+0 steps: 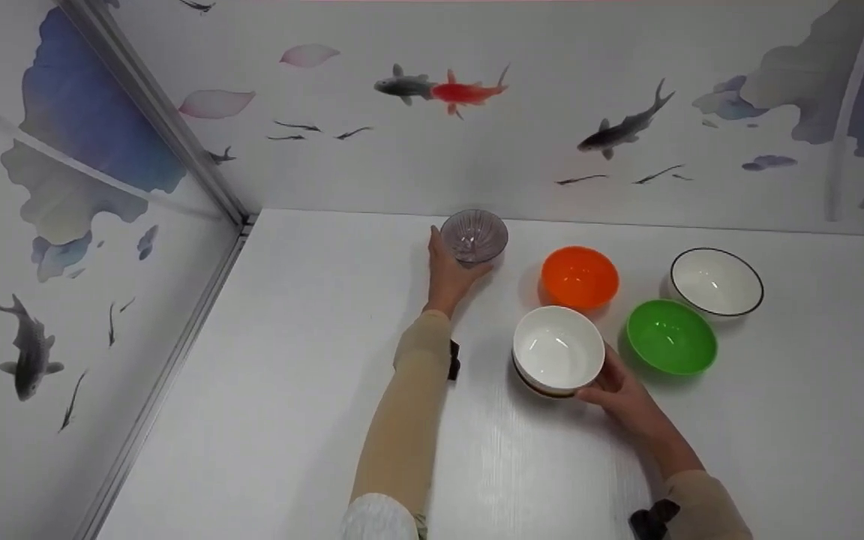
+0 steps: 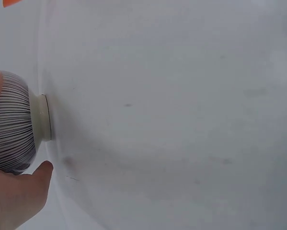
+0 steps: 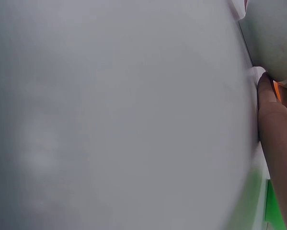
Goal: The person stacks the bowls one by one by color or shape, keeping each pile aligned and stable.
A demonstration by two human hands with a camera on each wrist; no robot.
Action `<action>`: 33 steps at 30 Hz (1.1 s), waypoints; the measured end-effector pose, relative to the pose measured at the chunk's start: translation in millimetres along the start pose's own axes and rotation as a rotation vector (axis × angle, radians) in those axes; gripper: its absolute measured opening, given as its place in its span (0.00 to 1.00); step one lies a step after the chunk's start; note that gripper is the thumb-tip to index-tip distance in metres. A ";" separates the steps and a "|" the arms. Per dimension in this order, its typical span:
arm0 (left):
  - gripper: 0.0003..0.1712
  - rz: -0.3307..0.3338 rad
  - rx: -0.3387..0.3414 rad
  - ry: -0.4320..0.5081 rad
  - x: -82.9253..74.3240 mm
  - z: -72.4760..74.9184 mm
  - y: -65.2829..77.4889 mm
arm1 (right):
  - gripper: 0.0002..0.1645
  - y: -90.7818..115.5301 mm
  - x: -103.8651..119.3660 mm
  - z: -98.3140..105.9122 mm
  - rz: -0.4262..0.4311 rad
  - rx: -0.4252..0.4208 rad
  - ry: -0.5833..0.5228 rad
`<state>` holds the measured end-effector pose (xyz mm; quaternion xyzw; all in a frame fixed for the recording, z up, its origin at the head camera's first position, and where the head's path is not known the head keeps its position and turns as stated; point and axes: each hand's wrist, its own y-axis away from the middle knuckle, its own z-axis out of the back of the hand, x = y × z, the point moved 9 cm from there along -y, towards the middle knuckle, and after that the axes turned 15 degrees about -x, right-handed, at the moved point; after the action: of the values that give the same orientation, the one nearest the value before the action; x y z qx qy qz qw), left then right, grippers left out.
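Beige sleeves (image 1: 406,405) lay nearest in the head view. I recorded the left grip (image 1: 451,279) wrapped round a striped bowl (image 1: 475,236), at eleven o'clock from the white bowl (image 1: 559,346). The right grip (image 1: 622,391) held the latter, stacked over a brown-edged bowl (image 1: 535,388), by its four-o'clock side. Around it on the surface (image 1: 289,337) sat the orange bowl (image 1: 580,277) just past twelve, the black-rimmed bowl (image 1: 717,281) at two, the green bowl (image 1: 672,337) at three.

Orange bowl (image 1: 580,279), green bowl (image 1: 672,337) just beside black-rimmed white bowl (image 1: 716,282), white table (image 1: 289,360), fish-patterned wall (image 1: 522,165).
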<state>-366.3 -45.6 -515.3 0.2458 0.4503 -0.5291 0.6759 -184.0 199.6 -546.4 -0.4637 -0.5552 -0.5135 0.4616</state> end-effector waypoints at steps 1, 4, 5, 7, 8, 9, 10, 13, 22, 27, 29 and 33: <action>0.69 0.003 0.002 0.009 0.2 -0.4 -0.6 | 0.57 -0.3 0.1 -0.4 0.002 0.001 0.006; 0.69 0.004 0.000 0.019 0.8 -1.2 -1.9 | 0.57 -0.8 0.2 -1.4 0.001 -0.001 0.011; 0.70 0.003 -0.006 0.019 0.6 -1.2 -2.1 | 0.57 -0.5 0.0 -1.3 -0.002 -0.004 0.011; 0.70 -0.004 -0.028 0.017 0.5 0.0 -2.5 | 0.57 -0.1 -0.1 -1.9 -0.006 -0.005 0.010; 0.70 -0.007 -0.040 0.014 0.8 0.8 -2.4 | 0.57 0.1 -0.2 -2.5 -0.007 -0.005 0.010; 0.69 -0.008 -0.051 0.019 1.0 1.6 -2.2 | 0.58 0.3 -0.5 -2.6 -0.008 -0.004 0.011; 0.69 -0.011 -0.060 0.019 1.3 2.2 -1.8 | 0.58 0.4 -0.9 -2.6 -0.013 -0.005 0.008; 0.66 -0.016 -0.080 0.026 2.1 3.3 -0.1 | 0.58 0.9 -1.5 -2.8 -0.024 -0.004 0.000; 0.62 -0.033 -0.074 0.082 -4.6 3.9 4.5 | 0.58 0.7 4.0 1.5 -0.024 -0.015 0.013; 0.63 -0.016 -0.050 0.070 -3.2 3.2 8.9 | 0.58 0.9 3.6 0.3 -0.017 -0.008 0.028; 0.64 -0.017 -0.047 0.058 -1.9 3.3 11.1 | 0.58 0.9 2.2 -0.3 -0.022 -0.011 0.021; 0.65 -0.057 -0.049 0.041 -2.9 5.0 15.4 | 0.59 -0.1 0.4 -1.1 -0.037 -0.016 -0.018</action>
<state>-350.2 -43.3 -512.6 0.2272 0.4836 -0.5318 0.6571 -184.1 198.5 -546.0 -0.4618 -0.5635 -0.5222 0.4433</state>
